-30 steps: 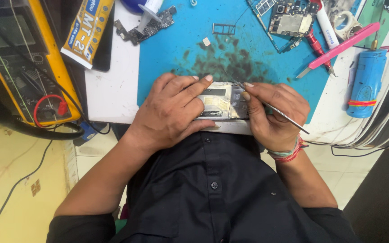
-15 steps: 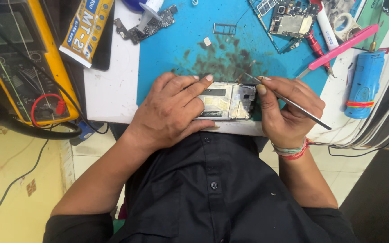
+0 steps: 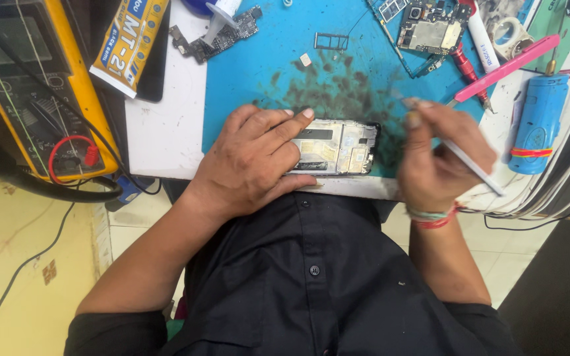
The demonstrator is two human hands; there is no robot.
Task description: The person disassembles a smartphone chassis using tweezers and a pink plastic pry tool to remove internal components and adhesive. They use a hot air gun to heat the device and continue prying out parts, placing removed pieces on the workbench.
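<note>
On the blue mat (image 3: 245,86), your left hand (image 3: 255,158) stayed pressed flat on the phone frame (image 3: 338,146). Your right hand (image 3: 440,155), pinching the thin tool (image 3: 473,168), lifted off to the frame's right w/ its tip clear, so prying paused.

Bright, even light falls from above with only soft shadows beneath the left hand (image 3: 255,161) on the bench (image 3: 159,135), while the right hand (image 3: 440,155) is smeared by motion blur, its thin tool (image 3: 470,166) streaked, and the wide lens bends the left and right edges.
</note>
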